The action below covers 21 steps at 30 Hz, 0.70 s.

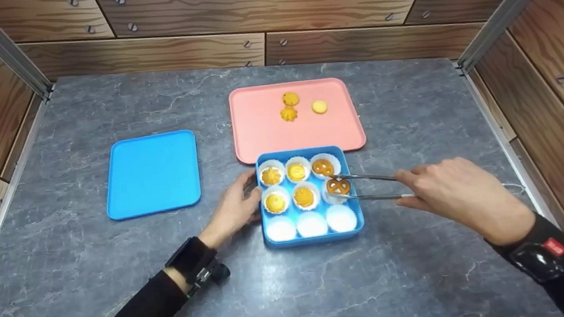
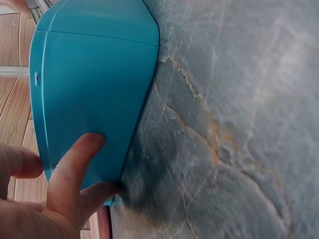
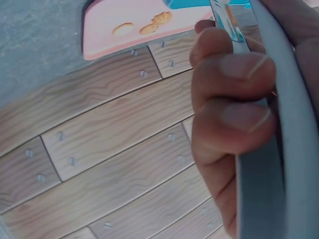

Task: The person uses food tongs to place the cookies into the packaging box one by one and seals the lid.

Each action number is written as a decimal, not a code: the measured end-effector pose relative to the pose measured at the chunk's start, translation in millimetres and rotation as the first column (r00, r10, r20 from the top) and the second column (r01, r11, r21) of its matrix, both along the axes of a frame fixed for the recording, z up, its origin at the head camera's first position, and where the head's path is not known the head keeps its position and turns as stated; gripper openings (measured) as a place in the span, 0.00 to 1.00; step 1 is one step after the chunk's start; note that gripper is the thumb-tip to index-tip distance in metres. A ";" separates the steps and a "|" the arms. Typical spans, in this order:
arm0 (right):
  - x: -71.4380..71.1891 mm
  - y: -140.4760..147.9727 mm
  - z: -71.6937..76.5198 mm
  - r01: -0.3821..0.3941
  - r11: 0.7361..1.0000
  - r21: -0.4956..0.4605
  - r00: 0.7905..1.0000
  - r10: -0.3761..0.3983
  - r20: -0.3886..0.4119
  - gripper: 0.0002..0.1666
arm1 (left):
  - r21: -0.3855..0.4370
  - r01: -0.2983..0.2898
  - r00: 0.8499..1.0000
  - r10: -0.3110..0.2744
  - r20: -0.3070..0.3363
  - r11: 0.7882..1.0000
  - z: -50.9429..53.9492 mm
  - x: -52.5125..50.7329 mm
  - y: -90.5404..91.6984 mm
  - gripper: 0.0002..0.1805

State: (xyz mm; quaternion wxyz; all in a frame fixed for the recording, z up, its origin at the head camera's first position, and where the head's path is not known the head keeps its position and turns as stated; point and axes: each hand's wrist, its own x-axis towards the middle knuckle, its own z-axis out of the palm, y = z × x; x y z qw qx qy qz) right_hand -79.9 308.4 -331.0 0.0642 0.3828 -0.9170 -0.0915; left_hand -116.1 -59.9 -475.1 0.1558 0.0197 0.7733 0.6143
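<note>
My right hand [image 1: 448, 195] grips metal tongs [image 1: 373, 176], whose tips lie on either side of a pretzel-shaped cookie [image 1: 338, 187] at the middle-right paper cup of a blue box [image 1: 314, 240]. Whether the cookie rests fully in the cup cannot be seen. In the right wrist view, curled fingers [image 3: 234, 99] wrap the tongs' handle. My left hand [image 1: 235, 206] touches the box's left side; the left wrist view has its extended fingertips against the box wall [image 2: 94, 89]. Cookies sit in the other cups of the back two rows. The front cups [image 1: 312, 225] look empty under glare.
Behind the box, a pink tray [image 1: 257, 135] bears a round speckled cookie [image 1: 290, 98], a star-shaped cookie [image 1: 288, 114] and a pale round cookie [image 1: 319, 106]. A flat blue lid [image 1: 153, 175] lies to the left. Wood-patterned walls [image 1: 258, 7] border the grey marbled table [image 1: 68, 279].
</note>
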 end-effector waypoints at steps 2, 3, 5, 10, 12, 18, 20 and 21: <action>-0.6 -3.6 1.0 -0.010 1.000 0.016 1.000 0.010 -0.003 0.24 | -0.012 -0.004 1.000 0.004 0.007 1.000 -0.4 -0.6 0.2 0.31; -1.0 -5.1 1.2 -0.014 1.000 0.022 1.000 0.014 -0.005 0.24 | -0.018 -0.005 1.000 0.005 0.009 1.000 -0.7 -0.7 0.3 0.31; -1.9 -7.4 0.9 -0.021 0.999 0.026 1.000 0.021 -0.009 0.24 | -0.024 -0.005 1.000 0.005 0.009 1.000 -1.1 -0.8 0.5 0.31; -3.8 -10.4 -2.4 -0.013 1.000 0.026 1.000 0.013 0.001 0.24 | -0.021 0.006 1.000 -0.006 0.001 1.000 -1.6 0.6 1.0 0.31; -4.5 -11.2 -3.9 -0.003 1.000 0.031 1.000 0.003 0.010 0.24 | -0.020 0.010 1.000 -0.010 -0.002 1.000 -1.5 1.3 1.0 0.31; -5.6 -13.0 -7.5 0.011 0.999 0.050 1.000 -0.012 0.022 0.24 | -0.032 0.012 1.000 -0.012 -0.003 0.999 -1.3 1.1 -0.3 0.31; -5.9 -12.8 -7.4 0.014 0.999 0.049 0.999 -0.016 0.028 0.24 | -0.038 0.010 1.000 -0.010 -0.002 0.999 -0.6 0.6 -0.6 0.31; -6.1 -12.4 -7.0 0.017 0.999 0.047 0.999 -0.018 0.031 0.24 | -0.041 0.008 1.000 -0.008 -0.001 0.999 -0.3 0.4 -0.7 0.31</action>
